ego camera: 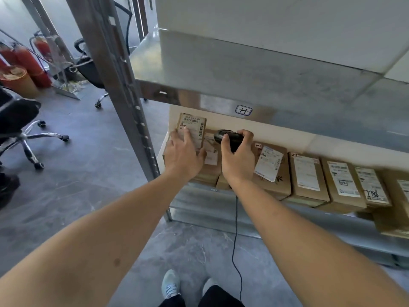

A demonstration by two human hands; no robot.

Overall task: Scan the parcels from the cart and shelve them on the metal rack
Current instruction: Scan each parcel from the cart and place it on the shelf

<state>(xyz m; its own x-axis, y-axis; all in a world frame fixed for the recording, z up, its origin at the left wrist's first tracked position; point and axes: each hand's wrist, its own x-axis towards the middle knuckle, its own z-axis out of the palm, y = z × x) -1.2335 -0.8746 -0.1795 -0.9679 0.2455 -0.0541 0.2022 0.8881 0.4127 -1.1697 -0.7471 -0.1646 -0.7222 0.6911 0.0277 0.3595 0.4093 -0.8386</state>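
Note:
A small brown parcel (193,129) with a white barcode label stands tilted at the left end of the metal rack's lower shelf (219,202). My left hand (182,155) holds it, fingers across its label and thumb at its right side. Right beside it, my right hand (238,158) grips a black handheld scanner (230,136), whose head points left toward the parcel. The scanner's thin black cable (236,240) hangs down to the floor. A row of several labelled brown parcels (306,176) fills the shelf to the right.
The rack's grey upright post (124,89) stands just left of my left hand. The upper shelf (265,85) carries a large white box (276,23). Black office chairs (20,120), red fire extinguishers (28,60) and an orange bin (17,80) sit on the grey floor at left.

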